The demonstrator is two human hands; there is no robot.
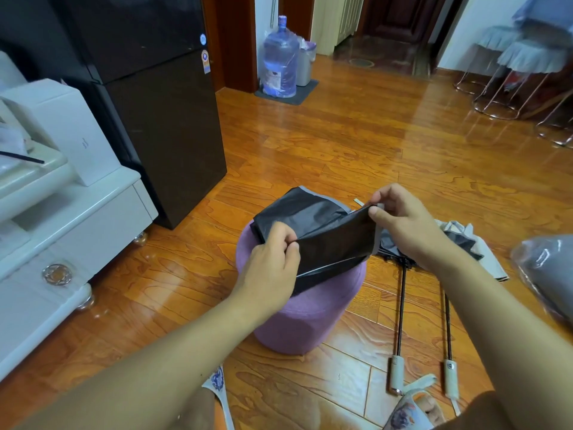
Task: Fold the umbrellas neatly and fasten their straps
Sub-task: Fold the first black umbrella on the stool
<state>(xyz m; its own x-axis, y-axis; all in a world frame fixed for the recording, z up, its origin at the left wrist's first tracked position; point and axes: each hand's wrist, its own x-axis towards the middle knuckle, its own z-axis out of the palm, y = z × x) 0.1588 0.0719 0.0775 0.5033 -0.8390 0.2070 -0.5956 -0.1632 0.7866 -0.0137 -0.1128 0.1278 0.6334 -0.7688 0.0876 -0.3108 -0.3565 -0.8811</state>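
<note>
Head camera looks down on a black umbrella canopy (316, 231) lying on a purple round stool (307, 318), and both hands work its near fold: the left hand (269, 262) pinches the fabric edge between thumb and curled fingers at the left, while the right hand (400, 221) pinches the far right corner by a grey strap tip (359, 202). Just right of the stool, two more umbrellas (403, 321) lie on the wooden floor (356, 144) with shafts extended and pale handles toward the person. A black fridge (155, 113) and a water jug (279, 60) stand well behind.
</note>
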